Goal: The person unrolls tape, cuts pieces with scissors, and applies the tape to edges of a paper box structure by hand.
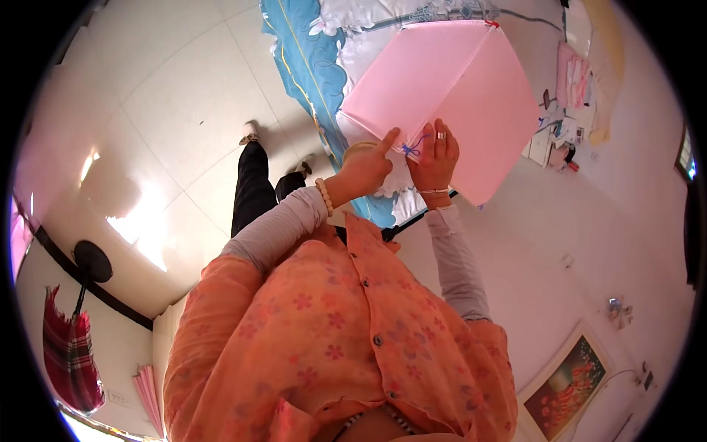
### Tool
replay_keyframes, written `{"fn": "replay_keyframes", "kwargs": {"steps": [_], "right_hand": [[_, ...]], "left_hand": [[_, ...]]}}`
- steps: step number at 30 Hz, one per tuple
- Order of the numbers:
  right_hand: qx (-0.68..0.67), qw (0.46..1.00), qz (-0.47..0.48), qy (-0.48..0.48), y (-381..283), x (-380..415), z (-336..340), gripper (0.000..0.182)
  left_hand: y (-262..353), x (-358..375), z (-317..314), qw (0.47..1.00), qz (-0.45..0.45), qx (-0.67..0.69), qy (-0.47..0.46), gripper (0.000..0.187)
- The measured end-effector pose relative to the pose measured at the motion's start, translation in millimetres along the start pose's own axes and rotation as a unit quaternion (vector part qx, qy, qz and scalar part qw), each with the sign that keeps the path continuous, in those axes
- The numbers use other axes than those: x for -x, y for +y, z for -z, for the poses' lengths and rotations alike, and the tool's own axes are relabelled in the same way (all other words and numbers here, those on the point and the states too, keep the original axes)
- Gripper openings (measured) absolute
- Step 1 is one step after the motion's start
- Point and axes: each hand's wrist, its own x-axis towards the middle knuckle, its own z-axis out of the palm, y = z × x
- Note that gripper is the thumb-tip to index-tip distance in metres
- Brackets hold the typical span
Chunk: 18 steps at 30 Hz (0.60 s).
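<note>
A large pink six-sided panel point(490, 103) with a stitched line across its middle lies on the bed. A blue cord point(411, 149) is knotted at its near corner, and a red tie point(492, 24) shows at the far one. My left hand point(366, 173), with a beaded bracelet, has its index finger stretched to the panel's edge and its other fingers curled, holding nothing visible. Beside the blue cord, my right hand point(434, 158) rests over the panel, fingers extended, a ring on one. A yellowish round rim point(359, 148) shows behind my left hand.
The bed has a white and blue cover point(302, 62). Tiled floor point(173, 88) lies to the left. Small items and papers point(563, 140) are at the right. A framed picture point(565, 379) is on the lower right; a plaid cloth point(72, 353) hangs at the lower left.
</note>
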Motion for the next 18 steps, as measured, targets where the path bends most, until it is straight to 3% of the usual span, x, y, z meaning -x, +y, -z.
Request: {"fn": "replay_keyframes", "kwargs": {"steps": [8,9,11,14,16,18], "right_hand": [[-0.026,1.0,-0.003,-0.002,1.0,-1.4,7.0,0.063],[-0.024,1.0,-0.011,0.006,1.4,-1.4,14.5,0.063],[-0.064,0.991,0.004,-0.114,2.4,-5.0,36.6,0.07],[-0.131,0.99,-0.005,-0.052,26.6,22.1,78.2,0.082],[-0.174,0.972,-0.139,0.081,68.2,72.3,76.1,0.071],[-0.195,0.891,-0.372,0.171,112.7,134.2,58.9,0.058]], "left_hand": [[-21.1,0.1,16.6,0.991,0.043,-0.08,-0.097,0.014],[-20.2,4.8,18.9,0.995,0.041,-0.068,-0.057,0.015],[-13.0,11.1,27.6,0.997,0.051,-0.055,-0.033,0.018],[1.0,15.5,31.4,0.999,0.018,-0.04,0.01,0.018],[14.0,10.4,31.2,0.998,0.025,-0.055,-0.009,0.016],[22.9,5.0,29.8,0.997,0.053,-0.061,-0.02,0.014]]}}
